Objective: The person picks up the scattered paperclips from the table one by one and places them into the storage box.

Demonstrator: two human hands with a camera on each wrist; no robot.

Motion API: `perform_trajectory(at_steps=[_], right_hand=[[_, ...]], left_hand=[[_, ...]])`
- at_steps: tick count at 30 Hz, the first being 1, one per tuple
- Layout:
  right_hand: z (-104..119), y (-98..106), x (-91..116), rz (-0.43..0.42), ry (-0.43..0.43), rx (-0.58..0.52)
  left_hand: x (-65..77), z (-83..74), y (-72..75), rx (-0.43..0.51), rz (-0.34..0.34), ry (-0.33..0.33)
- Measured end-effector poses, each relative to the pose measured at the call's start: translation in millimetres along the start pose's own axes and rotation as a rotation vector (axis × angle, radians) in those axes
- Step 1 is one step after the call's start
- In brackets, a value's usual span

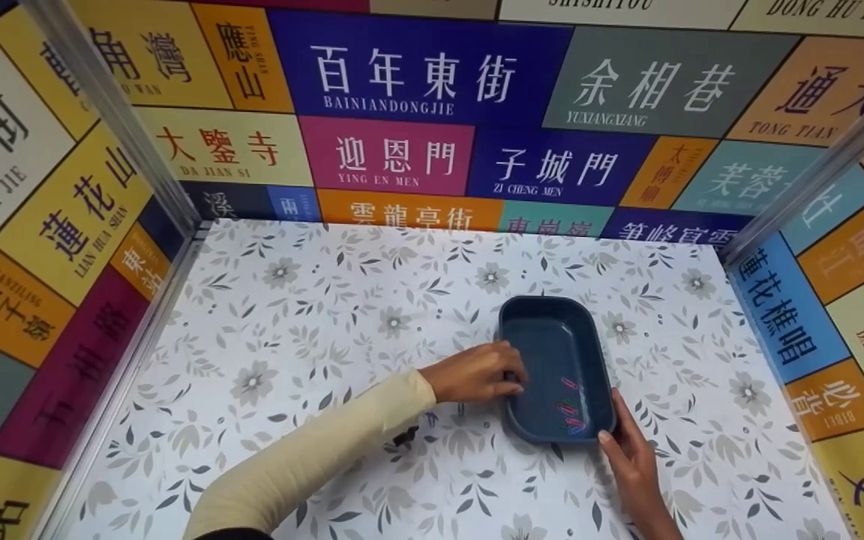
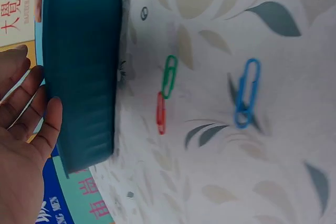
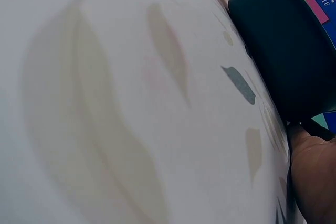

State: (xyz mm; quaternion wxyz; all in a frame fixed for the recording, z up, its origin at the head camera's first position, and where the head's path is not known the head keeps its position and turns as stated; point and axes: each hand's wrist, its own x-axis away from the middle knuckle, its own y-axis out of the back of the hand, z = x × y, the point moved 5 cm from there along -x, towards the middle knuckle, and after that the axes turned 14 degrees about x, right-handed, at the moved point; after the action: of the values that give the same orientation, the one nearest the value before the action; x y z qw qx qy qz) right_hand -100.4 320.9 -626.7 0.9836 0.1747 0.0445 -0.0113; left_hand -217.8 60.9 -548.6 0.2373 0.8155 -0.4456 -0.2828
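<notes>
Now, left hand [image 1: 477,373]: bent over the left rim of the tray, back of the hand upward, fingers curved and a little apart; whether anything small sat between the fingertips, I could not tell.
Right hand [image 1: 633,461]: narrowed on the tray's near right corner, thumb at the rim, fingers along the outer wall.
Tray [image 1: 541,337]: dark blue with rounded corners, resting between the two hands, its far end reaching beyond both.
Clips in the tray [image 1: 570,412]: a small bunch in pink, green and blue, on the floor of the tray, nearer the right hand than the left.
Loose clips: a green clip [image 2: 169,77] and a red clip [image 2: 161,114] lay end to end below the left hand, just beside the tray; a blue clip [image 2: 247,94] lay farther out from the tray.
Sleeve [image 1: 312,454]: pale cream, running to the left wrist, a small black object [image 1: 404,437] partly hidden beneath its cuff.
Cloth [image 1: 342,300]: white with grey flowers and leaves, spread under both hands.
Walls [image 1: 432,67]: coloured panels of Chinese lettering, standing beyond the hands and to either side.
</notes>
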Motion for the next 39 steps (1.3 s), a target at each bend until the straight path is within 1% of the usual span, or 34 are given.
perform_trajectory(at_steps=[5, 9, 13, 16, 24, 28, 34, 39], right_hand=[[-0.5, 0.0, -0.3, -0.006, 0.008, -0.009], [0.0, -0.3, -0.5, -0.004, 0.014, -0.027], [0.0, -0.3, -0.7, -0.008, 0.023, -0.032], [-0.2, 0.2, -0.9, -0.016, 0.025, -0.027], [-1.1, 0.9, -0.4, -0.014, -0.011, 0.049], [-1.0, 1.8, 0.3, -0.011, -0.021, 0.054], [-1.3, 1.4, -0.1, -0.014, -0.003, 0.028], [-2.5, 1.0, 0.4, -0.022, 0.012, 0.021]], left_hand=[[10.8, 3.7, 1.6, -0.004, -0.07, -0.025], [18.8, 8.6, 5.7, 0.005, -0.142, -0.022], [29.0, 16.4, 10.0, 0.047, -0.21, -0.002], [37.9, 23.0, 11.5, 0.082, -0.235, 0.027], [60.0, 41.6, 6.0, 0.157, -0.246, 0.135], [69.2, 51.2, 3.0, 0.165, -0.249, 0.166], [77.5, 58.2, 0.0, 0.165, -0.257, 0.149], [80.0, 58.6, -2.4, 0.118, -0.217, 0.129]])
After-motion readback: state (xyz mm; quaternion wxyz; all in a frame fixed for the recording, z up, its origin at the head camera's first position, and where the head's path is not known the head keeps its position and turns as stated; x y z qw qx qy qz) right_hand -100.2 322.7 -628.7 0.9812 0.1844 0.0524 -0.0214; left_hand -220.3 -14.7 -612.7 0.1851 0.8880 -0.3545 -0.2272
